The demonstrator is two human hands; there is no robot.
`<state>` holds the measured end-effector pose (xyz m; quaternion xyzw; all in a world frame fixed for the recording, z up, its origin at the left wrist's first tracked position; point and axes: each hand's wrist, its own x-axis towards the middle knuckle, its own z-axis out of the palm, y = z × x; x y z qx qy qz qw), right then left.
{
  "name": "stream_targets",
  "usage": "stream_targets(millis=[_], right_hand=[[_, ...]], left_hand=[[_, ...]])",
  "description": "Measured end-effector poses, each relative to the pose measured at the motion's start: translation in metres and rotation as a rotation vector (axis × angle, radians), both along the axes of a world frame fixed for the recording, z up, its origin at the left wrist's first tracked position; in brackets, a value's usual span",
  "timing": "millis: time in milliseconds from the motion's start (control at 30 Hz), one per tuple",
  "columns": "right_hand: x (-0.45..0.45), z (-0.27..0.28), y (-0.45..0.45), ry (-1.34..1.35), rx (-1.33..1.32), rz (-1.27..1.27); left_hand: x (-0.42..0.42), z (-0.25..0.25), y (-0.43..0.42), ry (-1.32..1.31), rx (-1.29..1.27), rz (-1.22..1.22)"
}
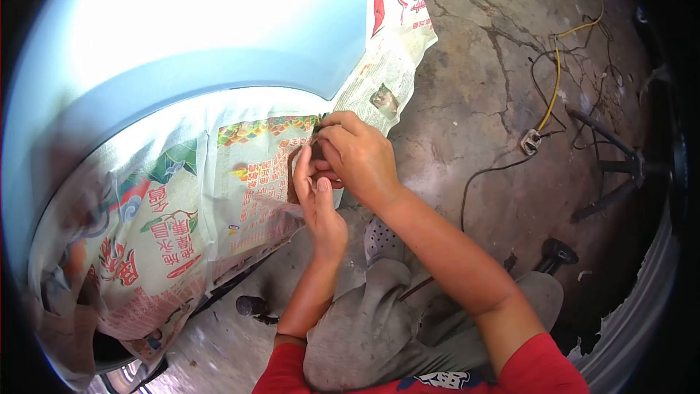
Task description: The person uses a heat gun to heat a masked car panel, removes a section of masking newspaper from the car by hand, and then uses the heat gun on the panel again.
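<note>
A glossy light-blue curved panel (292,66), shaped like a car body panel with a wheel arch, fills the upper left. Printed newspaper (255,175) covers the space under its arch, and another printed sheet (372,73) lies along the panel's right edge. My right hand (361,157) is at the arch's lower corner, where the sheets meet. Its fingers are curled inward, and their tips are hidden. Just below, my left hand (324,215) has its fingers stretched upward beside the newspaper's edge, close to the right hand's fingers. A brown patch (293,175) shows beside the left fingers.
Cracked concrete floor (467,102) spreads to the right. A yellow cable (558,87) runs to a socket block (531,141), with dark wires around it. A dark-legged stand (634,168) is at far right. Below me are my knees and a perforated shoe (380,241).
</note>
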<state>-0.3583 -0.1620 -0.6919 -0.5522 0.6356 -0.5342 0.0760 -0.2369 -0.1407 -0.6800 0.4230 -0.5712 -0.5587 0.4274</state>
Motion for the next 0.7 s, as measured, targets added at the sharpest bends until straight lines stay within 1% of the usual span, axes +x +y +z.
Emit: stream_targets(millis=[100,200,300,400,433,533,600,700], right_hand=[[0.001,0.004,0.003,-0.037,0.042,0.02],[0.004,0.004,0.003,-0.084,0.01,0.015],[0.007,0.0,0.001,-0.117,-0.06,0.0],[0.009,-0.003,0.001,-0.128,-0.09,-0.014],[0.009,-0.003,0.001,-0.129,-0.094,-0.019],[0.005,0.002,0.008,0.032,-0.038,-0.019],[0.009,0.002,0.007,0.0,-0.073,-0.045],[0.011,0.003,0.008,-0.05,-0.091,-0.067]], left_hand=[[0.001,0.002,-0.011,-0.078,0.006,-0.027],[-0.005,0.001,-0.012,0.009,-0.028,-0.009],[-0.007,-0.003,-0.011,-0.054,-0.09,-0.014],[-0.005,-0.006,-0.014,-0.218,-0.199,-0.035],[-0.006,-0.005,-0.013,-0.229,-0.192,-0.028],[-0.01,0.002,-0.009,-0.245,-0.165,-0.012],[-0.012,0.002,-0.006,-0.224,-0.138,-0.005],[-0.009,-0.004,-0.006,-0.27,-0.163,0.005]])
